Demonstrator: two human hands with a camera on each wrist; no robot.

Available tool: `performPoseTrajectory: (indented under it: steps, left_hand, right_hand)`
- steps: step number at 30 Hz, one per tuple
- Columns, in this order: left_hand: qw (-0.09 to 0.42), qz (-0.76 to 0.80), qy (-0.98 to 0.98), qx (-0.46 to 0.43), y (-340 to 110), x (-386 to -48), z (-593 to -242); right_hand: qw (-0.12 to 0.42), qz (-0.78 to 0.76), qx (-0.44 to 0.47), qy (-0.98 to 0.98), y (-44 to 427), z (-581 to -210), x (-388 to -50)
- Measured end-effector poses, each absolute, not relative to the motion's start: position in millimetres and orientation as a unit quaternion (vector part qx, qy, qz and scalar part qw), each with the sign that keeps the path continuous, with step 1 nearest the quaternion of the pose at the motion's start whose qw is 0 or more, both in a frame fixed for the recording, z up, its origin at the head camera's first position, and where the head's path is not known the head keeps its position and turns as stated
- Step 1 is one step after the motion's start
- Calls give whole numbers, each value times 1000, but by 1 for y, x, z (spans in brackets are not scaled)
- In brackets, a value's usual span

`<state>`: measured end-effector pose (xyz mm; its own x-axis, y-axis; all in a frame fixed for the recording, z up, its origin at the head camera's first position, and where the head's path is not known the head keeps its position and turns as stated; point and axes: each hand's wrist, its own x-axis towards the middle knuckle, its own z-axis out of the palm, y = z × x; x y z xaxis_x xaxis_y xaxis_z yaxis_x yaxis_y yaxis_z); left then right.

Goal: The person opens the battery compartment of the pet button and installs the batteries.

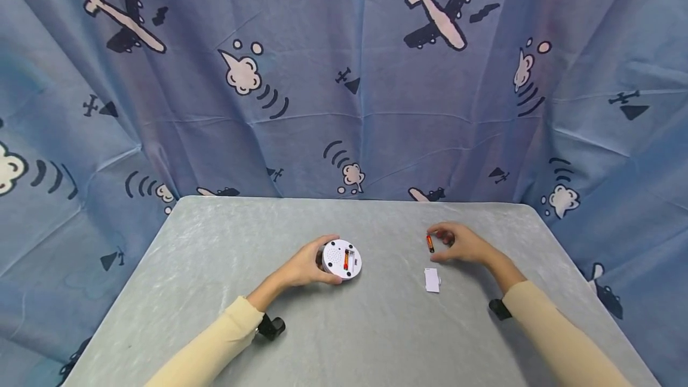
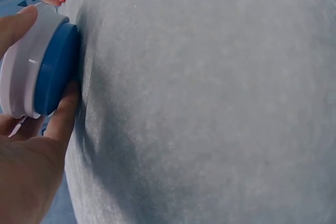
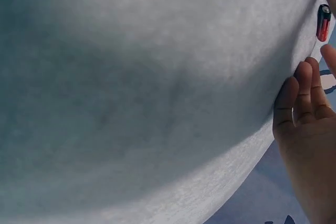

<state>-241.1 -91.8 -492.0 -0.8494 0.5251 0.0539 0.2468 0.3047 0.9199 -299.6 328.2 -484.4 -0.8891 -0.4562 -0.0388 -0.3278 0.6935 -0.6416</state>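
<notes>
My left hand (image 1: 310, 264) grips a round white device (image 1: 334, 254) by its rim, thumb on the near side. Its back, with small speaker holes, faces up. One orange-red battery (image 1: 346, 260) sits in its compartment, beside a bare slot. In the left wrist view, the device's blue front (image 2: 56, 69) faces the table. My right hand (image 1: 461, 243) is around a loose orange-and-black battery (image 1: 430, 243), thumb and forefinger near its two ends. A small gap shows between them and the battery (image 3: 323, 23) in the right wrist view. A white battery cover (image 1: 432, 280) lies just nearer.
The grey table (image 1: 376, 327) reaches back to a blue curtain (image 1: 301, 76) printed with planes and clouds. Curtain also hangs along both sides. Black straps with small dark units (image 1: 271, 327) circle both wrists.
</notes>
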Motion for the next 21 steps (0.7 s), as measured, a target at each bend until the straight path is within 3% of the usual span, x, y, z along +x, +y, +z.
performPoseTrajectory:
  steps: [13,21]
  left_hand:
    - [121,539,802,227,-92,-241,-492]
    - [98,527,813,228,-92,-241,-497]
  right_hand:
    - [92,-371,-228,895,326,-481,-299]
    - [56,-422,-240,872,312,-475,-282]
